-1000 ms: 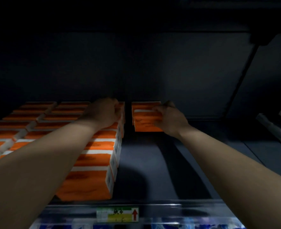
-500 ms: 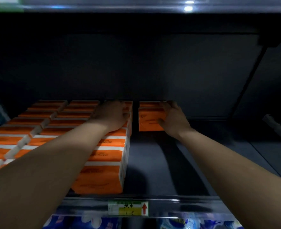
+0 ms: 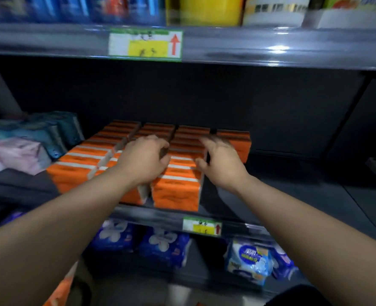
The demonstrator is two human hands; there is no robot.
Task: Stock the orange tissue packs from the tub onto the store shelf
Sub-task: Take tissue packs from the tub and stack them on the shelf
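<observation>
My right hand point(image 3: 221, 164) has let go of the lone orange tissue pack point(image 3: 237, 141), now at one o'clock, fingers spread; left hand point(image 3: 144, 160), loosely curled, rests empty on the orange rows point(image 3: 176, 188).

Both my arms stretched fwd, bare forearms, wrists nearly level. Left hand point(image 3: 144, 159) palm down, fingers curled loosely, knuckles up. Right hand point(image 3: 221, 161) just beside it, palm down & tilted inward, fingers spread, thumb out to the left. Neither hand grips anything. Hands apart, not touching.
</observation>
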